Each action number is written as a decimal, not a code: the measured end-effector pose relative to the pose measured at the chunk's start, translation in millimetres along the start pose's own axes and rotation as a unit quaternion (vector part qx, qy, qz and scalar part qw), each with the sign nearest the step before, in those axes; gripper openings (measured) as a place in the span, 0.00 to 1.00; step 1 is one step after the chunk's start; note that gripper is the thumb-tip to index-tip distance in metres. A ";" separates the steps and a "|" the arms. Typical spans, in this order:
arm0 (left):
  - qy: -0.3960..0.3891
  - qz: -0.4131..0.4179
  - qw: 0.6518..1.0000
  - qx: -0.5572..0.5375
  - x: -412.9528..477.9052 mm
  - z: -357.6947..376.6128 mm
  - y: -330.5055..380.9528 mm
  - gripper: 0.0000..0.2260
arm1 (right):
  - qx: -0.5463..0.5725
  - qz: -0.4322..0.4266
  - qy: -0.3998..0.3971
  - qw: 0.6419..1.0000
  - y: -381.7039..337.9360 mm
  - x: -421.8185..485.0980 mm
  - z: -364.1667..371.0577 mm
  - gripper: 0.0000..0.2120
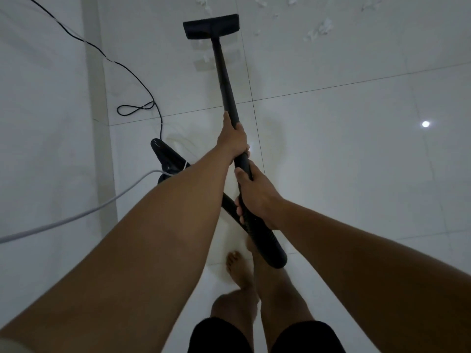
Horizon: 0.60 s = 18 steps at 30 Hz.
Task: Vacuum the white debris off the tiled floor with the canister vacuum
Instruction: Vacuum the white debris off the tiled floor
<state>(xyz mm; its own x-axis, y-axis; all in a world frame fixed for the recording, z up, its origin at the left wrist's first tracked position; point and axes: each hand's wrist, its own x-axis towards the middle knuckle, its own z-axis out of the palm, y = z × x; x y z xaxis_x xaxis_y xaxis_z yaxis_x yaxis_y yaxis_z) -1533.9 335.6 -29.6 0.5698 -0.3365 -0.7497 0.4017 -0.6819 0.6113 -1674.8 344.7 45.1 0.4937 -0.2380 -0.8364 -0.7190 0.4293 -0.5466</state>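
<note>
A black vacuum wand (pixel 224 75) runs from my hands up to a flat black floor head (pixel 211 26) resting on the white tiled floor (pixel 344 161). My left hand (pixel 233 140) grips the wand higher up; my right hand (pixel 257 197) grips it lower, where the ribbed hose (pixel 265 240) begins. White debris (pixel 319 30) lies scattered to the right of and beyond the head, with a small piece (pixel 205 57) just behind it. The black canister (pixel 167 157) sits on the floor to the left, partly hidden by my left forearm.
A black power cord (pixel 127 70) snakes across the floor on the left, looping near the canister. A white cable (pixel 76 215) crosses the lower left. A white wall edge (pixel 98 98) runs along the left. My bare feet (pixel 240 271) stand below the hose.
</note>
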 end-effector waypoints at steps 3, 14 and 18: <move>0.000 0.006 1.000 0.001 -0.2 -0.8 -10.0 0.28 | 0.003 0.007 -0.006 1.000 10.7 1.9 3.2 0.21; -0.011 0.008 1.000 0.005 -0.9 15.4 -74.6 0.28 | 0.004 0.017 0.006 1.000 73.8 3.6 15.6 0.16; -0.024 -0.001 1.000 -0.003 -9.6 24.9 -94.0 0.28 | -0.101 0.016 0.046 0.994 106.8 13.1 21.2 0.17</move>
<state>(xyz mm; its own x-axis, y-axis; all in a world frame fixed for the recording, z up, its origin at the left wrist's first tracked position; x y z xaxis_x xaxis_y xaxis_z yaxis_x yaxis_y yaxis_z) -1594.9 386.7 -86.1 0.5337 -0.3657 -0.7625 0.4072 -0.6791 0.6108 -1734.7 405.9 -23.4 0.4286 -0.3088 -0.8491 -0.8223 0.2560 -0.5082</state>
